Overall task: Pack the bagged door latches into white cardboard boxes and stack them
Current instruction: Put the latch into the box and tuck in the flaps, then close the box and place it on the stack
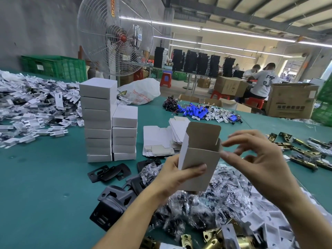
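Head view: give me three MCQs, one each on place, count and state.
1. Where do the stacks of closed boxes stand relative to the held box?
A) left of it
B) right of it
C) beneath it

2. How many such stacks are there?
A) one
B) two
C) five

3. The held box's top is:
A) taped
B) closed
C) open

Answers:
1 A: the stacks stand on the table, left of the box that the left hand holds.
2 B: a tall stack and a shorter one stand side by side.
3 C: the lid flap stands up and the inside shows.
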Motion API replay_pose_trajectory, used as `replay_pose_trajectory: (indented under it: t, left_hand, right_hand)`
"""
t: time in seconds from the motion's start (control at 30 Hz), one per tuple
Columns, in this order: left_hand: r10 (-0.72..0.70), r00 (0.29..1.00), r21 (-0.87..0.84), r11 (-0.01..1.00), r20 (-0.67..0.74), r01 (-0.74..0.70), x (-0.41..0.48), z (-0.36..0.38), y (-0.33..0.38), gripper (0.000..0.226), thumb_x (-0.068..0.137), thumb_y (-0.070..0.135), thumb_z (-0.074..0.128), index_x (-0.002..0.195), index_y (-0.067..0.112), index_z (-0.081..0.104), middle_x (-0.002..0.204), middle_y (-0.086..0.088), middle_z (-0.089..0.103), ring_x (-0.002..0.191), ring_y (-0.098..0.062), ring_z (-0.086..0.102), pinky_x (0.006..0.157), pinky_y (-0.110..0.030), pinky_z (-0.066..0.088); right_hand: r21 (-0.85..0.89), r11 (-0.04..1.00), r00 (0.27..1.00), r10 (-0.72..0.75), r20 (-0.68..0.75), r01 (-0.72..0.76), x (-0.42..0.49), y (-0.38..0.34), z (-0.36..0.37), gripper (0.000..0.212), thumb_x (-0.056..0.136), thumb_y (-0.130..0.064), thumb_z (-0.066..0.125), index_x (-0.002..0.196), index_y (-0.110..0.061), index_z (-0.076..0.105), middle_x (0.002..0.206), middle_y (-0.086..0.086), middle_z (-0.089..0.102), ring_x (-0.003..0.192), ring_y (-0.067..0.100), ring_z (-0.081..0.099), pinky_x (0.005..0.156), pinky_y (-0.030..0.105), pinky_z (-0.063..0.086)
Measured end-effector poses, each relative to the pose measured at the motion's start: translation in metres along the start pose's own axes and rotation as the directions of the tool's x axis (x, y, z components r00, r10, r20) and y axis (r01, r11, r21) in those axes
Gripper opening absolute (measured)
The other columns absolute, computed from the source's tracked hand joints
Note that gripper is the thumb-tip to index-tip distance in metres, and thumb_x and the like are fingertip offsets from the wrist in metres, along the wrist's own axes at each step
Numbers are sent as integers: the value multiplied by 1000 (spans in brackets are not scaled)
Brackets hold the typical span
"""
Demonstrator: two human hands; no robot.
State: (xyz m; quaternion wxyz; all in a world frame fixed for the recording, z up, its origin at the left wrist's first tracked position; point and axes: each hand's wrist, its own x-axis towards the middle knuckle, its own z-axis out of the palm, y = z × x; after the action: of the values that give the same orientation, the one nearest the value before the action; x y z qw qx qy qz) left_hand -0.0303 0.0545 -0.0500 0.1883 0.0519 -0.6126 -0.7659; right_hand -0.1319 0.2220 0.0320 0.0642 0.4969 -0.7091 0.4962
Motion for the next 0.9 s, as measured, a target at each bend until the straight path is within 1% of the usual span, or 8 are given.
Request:
replay_pose_trajectory:
  t: [0.1,0.23,0.33,0.43,0.57,0.63,0.7,0.9]
  left_hand:
    - [-38,999,24,999,10,38,-1,1,1,18,76,34,78,93,40,77,97,5,77,89,-11,73,67,-33,60]
    - [-46,997,101,994,59,40,-2,1,-1,14,78,41,74,91,45,75,95,10,76,89,-8,72,72,-27,58]
    - [-26,995,177,984,92,10,-2,2,-4,19,84,35,73,102,41,74,98,10,76,92,-7,71,75,-25,58]
    - [34,993,407,910,109,-76,-1,3,-10,35,89,32,73,123,28,64,113,5,71,104,-14,68,90,-39,58]
    - [154,988,766,635,2,-100,2,1,-12,54,78,72,65,123,45,50,107,20,66,95,2,63,86,-36,57]
    - [296,954,700,692,-52,-177,4,-2,-13,55,74,67,73,117,46,45,100,20,63,90,5,62,79,-26,57]
    - [407,910,615,737,-73,-281,6,-6,-13,50,73,58,79,110,48,48,101,18,65,93,3,65,74,-20,57]
    - [357,934,505,812,-33,-292,5,-4,-16,27,75,58,74,96,48,61,106,20,68,90,-6,70,71,-25,59]
  right_hand:
    - [281,956,996,80,23,-84,-14,19,13,21,68,-28,74,89,-30,70,108,-6,69,94,19,69,79,46,59]
    - [514,851,990,142,-21,-111,-25,37,28,36,70,-14,72,98,-37,68,113,1,72,94,30,73,80,42,61]
    - [509,852,991,131,14,-120,-29,48,32,36,77,-12,67,105,-35,73,115,1,73,103,23,72,78,31,60]
    - [417,894,986,152,66,-165,-33,58,34,25,80,-14,64,97,-28,76,103,3,76,95,20,73,77,29,60]
    - [263,947,982,177,61,-187,-36,68,36,17,81,-20,65,95,-22,74,91,0,77,82,14,73,72,28,60]
    - [236,953,982,179,66,-189,-36,70,36,16,81,-22,64,94,-24,73,88,-2,76,78,10,71,69,21,57]
    - [266,942,978,186,96,-206,-35,71,35,16,81,-23,64,93,-24,74,90,1,75,81,14,72,71,22,57]
    - [330,920,968,150,201,-211,-33,67,30,23,84,-20,65,102,-28,77,102,2,73,97,18,71,79,24,57]
